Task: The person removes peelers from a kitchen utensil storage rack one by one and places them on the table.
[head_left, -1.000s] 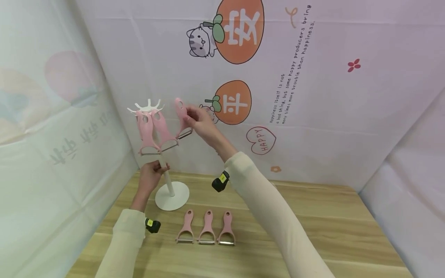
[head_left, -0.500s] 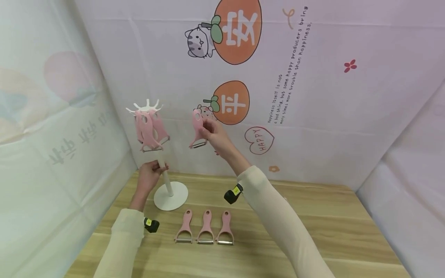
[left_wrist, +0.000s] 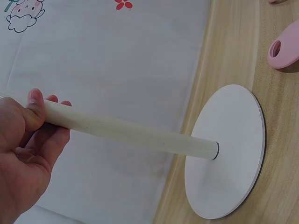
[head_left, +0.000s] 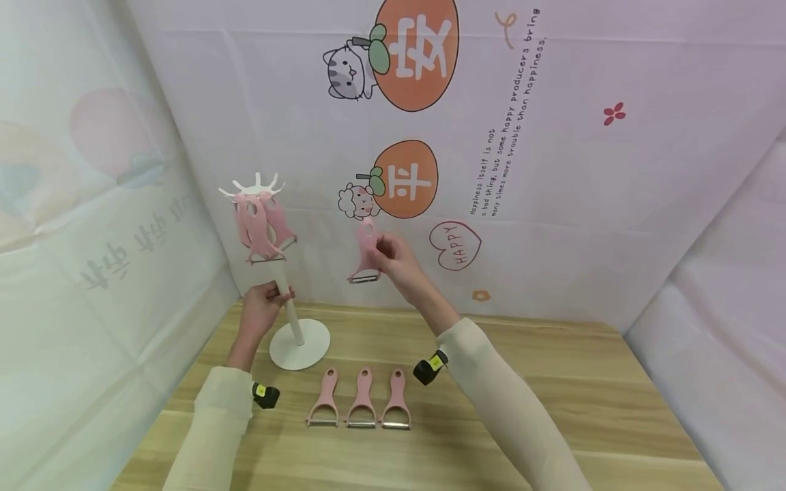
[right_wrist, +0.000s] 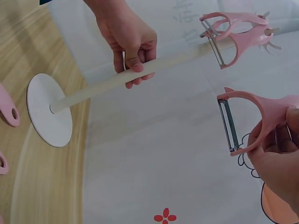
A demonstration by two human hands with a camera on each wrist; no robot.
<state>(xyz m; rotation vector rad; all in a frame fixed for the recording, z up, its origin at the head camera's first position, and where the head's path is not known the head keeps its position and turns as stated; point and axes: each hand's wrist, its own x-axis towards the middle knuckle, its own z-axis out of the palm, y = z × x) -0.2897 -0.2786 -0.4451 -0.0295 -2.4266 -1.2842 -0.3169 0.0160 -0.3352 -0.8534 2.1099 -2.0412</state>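
My left hand [head_left: 260,305] grips the pole of a white hook stand [left_wrist: 126,134], fingers and thumb wrapped round it below the hooks. Pink peelers [head_left: 260,228] hang together from the stand's hooks, blades downward, partly covering one another. To the right of the stand, my right hand [head_left: 398,260] pinches another pink peeler [head_left: 366,252] by the side of its handle and holds it in the air, blade end low. The right wrist view shows this peeler's metal blade [right_wrist: 228,125] and curved fork close up.
Three pink peelers [head_left: 362,402] lie in a row on the wooden table [head_left: 528,409], handles pointing away from me. The stand's round white base [head_left: 313,350] rests behind them, to the left. A printed white cloth [head_left: 552,259] hangs behind the table, with more cloth at both sides.
My right hand has carried its peeler away from the stand, rightward and down. The hanging peelers have swung closer together. My left hand keeps its hold on the pole.
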